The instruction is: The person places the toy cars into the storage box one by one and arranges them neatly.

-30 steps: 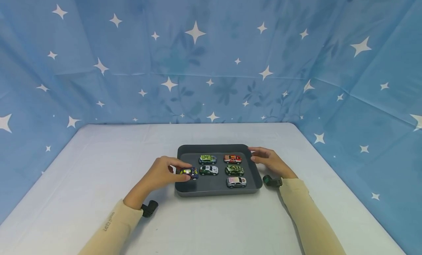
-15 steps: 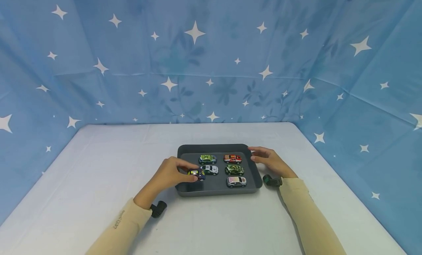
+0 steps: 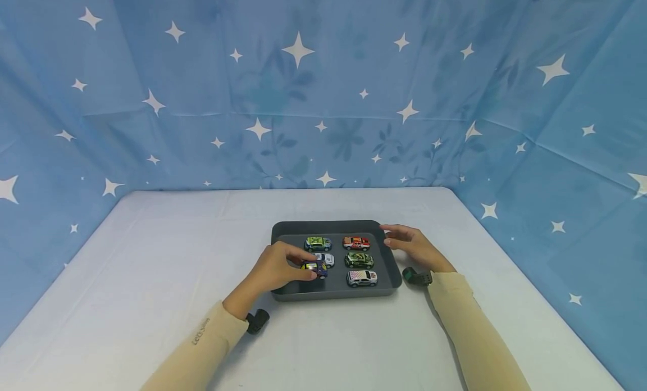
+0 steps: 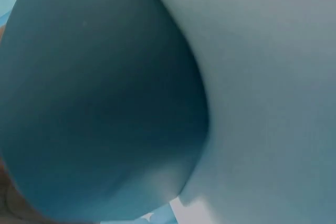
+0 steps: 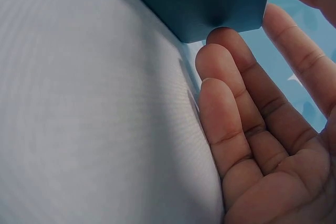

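Observation:
My left hand (image 3: pixel 279 266) pinches a dark blue toy car (image 3: pixel 315 269) with yellow markings between thumb and fingers, low over the grey tray (image 3: pixel 328 295). Behind it, partly covered by the fingers, is a white toy car (image 3: pixel 328 259). A green-yellow toy car (image 3: pixel 318 244) sits farther back in the same column. The right-hand column has a red-orange toy car (image 3: pixel 356 243), a camouflage green one and a white-pink toy car (image 3: pixel 361 278). My right hand (image 3: pixel 414 247) rests at the tray's right wall, its relaxed fingertips (image 5: pixel 215 59) against the outside in the right wrist view.
The tray stands on a white-covered table (image 3: pixel 177 239). A blue star-patterned curtain (image 3: pixel 323 87) hangs behind and along the sides. The tray's outer wall (image 4: pixel 105 93) fills much of the left wrist view, hiding the held car there.
My left hand has slid the dark blue car rightward across the tray, so it now overlaps the white car in the head view. The right hand and the other cars stay in place.

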Motion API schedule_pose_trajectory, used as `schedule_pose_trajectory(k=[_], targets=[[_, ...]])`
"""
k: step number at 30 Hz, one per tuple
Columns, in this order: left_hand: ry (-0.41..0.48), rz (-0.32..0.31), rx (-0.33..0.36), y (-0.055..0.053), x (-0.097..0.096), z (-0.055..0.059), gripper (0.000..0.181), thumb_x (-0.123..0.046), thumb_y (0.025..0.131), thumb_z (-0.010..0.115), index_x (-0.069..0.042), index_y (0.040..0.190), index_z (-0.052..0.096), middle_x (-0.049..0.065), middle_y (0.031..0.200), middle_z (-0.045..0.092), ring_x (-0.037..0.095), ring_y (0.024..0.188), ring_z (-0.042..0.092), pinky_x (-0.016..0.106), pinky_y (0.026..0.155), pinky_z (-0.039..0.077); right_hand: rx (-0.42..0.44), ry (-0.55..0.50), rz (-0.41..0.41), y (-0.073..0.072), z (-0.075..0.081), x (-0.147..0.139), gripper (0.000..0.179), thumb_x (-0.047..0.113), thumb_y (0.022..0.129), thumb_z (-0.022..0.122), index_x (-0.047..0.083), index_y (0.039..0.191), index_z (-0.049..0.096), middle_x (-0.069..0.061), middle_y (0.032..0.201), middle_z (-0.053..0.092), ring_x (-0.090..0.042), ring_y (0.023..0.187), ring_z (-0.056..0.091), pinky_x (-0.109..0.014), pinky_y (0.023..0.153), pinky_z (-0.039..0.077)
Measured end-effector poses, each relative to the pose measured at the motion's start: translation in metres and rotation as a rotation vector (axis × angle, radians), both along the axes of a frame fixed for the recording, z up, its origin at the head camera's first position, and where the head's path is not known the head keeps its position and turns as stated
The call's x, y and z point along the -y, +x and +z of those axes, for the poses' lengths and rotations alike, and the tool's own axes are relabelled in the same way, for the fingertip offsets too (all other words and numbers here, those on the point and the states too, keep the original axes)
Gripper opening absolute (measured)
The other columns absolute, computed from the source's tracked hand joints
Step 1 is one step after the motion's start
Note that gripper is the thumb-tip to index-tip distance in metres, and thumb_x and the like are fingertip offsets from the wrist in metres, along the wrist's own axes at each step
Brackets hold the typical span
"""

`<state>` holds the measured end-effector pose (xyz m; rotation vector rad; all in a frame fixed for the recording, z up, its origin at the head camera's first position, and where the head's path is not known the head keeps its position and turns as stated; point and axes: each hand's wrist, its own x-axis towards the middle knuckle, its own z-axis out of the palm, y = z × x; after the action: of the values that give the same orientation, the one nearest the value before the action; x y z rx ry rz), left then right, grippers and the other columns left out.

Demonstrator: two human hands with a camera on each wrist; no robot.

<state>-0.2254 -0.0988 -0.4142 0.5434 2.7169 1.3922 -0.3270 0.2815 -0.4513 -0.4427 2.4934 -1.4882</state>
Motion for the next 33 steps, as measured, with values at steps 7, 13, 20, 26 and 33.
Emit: schedule_pose_trajectory(k=[7, 13, 20, 26, 33], targets=[[-0.003, 0.014, 0.017, -0.002, -0.01, -0.001, 0.03, -0.02, 0.085, 0.094, -0.014, 0.113, 0.087, 0.0, 0.109, 0.079, 0.014, 0.095, 0.067, 0.038, 0.083, 0.058, -0.006, -0.007, 0.004, 0.0, -0.001, 0.0, 0.06, 0.023, 0.105, 0.071, -0.002, 0.157, 0.052, -0.029, 0.155, 0.055, -0.043, 0.133, 0.061, -0.068, 0.121, 0.034], [-0.054, 0.04, 0.034, -0.004, -0.018, 0.0, 0.027, -0.019, 0.085, 0.095, -0.017, 0.11, 0.088, -0.004, 0.099, 0.079, 0.01, 0.082, 0.063, 0.033, 0.073, 0.054, -0.011, -0.007, 0.011, 0.001, 0.0, 0.001, 0.059, 0.021, 0.106, 0.071, -0.002, 0.157, 0.052, -0.028, 0.156, 0.055, -0.04, 0.133, 0.062, -0.066, 0.12, 0.037], [-0.182, 0.093, 0.054, -0.005, -0.024, -0.001, 0.027, -0.022, 0.081, 0.098, -0.026, 0.106, 0.089, -0.005, 0.103, 0.081, 0.012, 0.092, 0.07, 0.04, 0.078, 0.057, -0.007, -0.022, 0.017, 0.0, 0.0, 0.002, 0.06, 0.02, 0.105, 0.071, -0.003, 0.157, 0.052, -0.03, 0.157, 0.053, -0.046, 0.136, 0.059, -0.067, 0.121, 0.036], [-0.259, 0.108, 0.051, -0.006, -0.027, -0.003, 0.027, -0.024, 0.079, 0.099, -0.027, 0.104, 0.089, -0.001, 0.109, 0.082, 0.024, 0.103, 0.073, 0.047, 0.08, 0.059, -0.008, -0.014, 0.007, -0.002, -0.002, 0.0, 0.06, 0.022, 0.105, 0.071, -0.002, 0.157, 0.053, -0.029, 0.156, 0.054, -0.045, 0.137, 0.059, -0.067, 0.12, 0.037], [-0.287, 0.113, 0.048, -0.007, -0.03, -0.003, 0.029, -0.024, 0.076, 0.101, -0.026, 0.102, 0.089, 0.0, 0.109, 0.082, 0.025, 0.103, 0.073, 0.046, 0.078, 0.058, -0.009, -0.014, 0.002, 0.0, -0.003, 0.0, 0.061, 0.023, 0.105, 0.071, -0.002, 0.157, 0.052, -0.03, 0.155, 0.055, -0.047, 0.135, 0.06, -0.068, 0.12, 0.035]])
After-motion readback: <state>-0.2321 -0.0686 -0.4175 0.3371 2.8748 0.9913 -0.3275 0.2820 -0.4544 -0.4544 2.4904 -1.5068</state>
